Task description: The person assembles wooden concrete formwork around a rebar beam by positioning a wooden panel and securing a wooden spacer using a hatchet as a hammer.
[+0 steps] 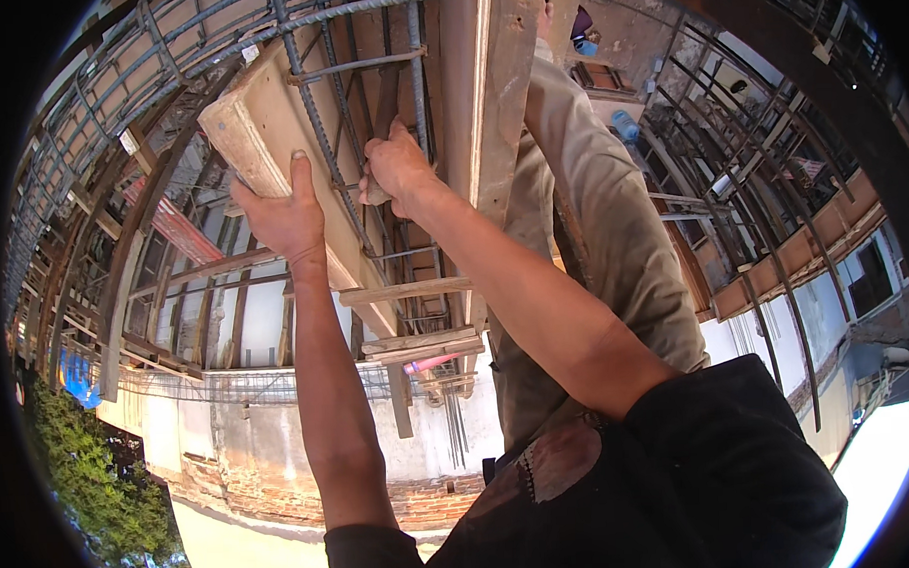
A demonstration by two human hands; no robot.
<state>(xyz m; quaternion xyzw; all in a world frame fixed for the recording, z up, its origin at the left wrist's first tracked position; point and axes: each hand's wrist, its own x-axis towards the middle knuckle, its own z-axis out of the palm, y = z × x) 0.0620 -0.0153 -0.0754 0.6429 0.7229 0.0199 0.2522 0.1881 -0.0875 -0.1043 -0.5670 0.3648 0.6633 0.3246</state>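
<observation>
A long plywood board (247,131) slants down the left side of a narrow formwork channel. My left hand (287,222) grips its outer edge, thumb on top and the other fingers partly hidden. Deeper in the channel, my right hand (403,171) is closed around a dark, narrow bar (388,94) that rises past the fist. What kind of bar it is cannot be made out. Tied steel rebar (313,114) runs between the board and the right-hand formwork panel (506,92), close to both hands.
Short wooden battens (407,291) cross the channel nearer my body. My trousered leg (612,208) is right of the formwork. A rebar cage (156,44) curves across the upper left. Steel bars and planks (762,203) fill the right side; a brick wall (282,495) stands below.
</observation>
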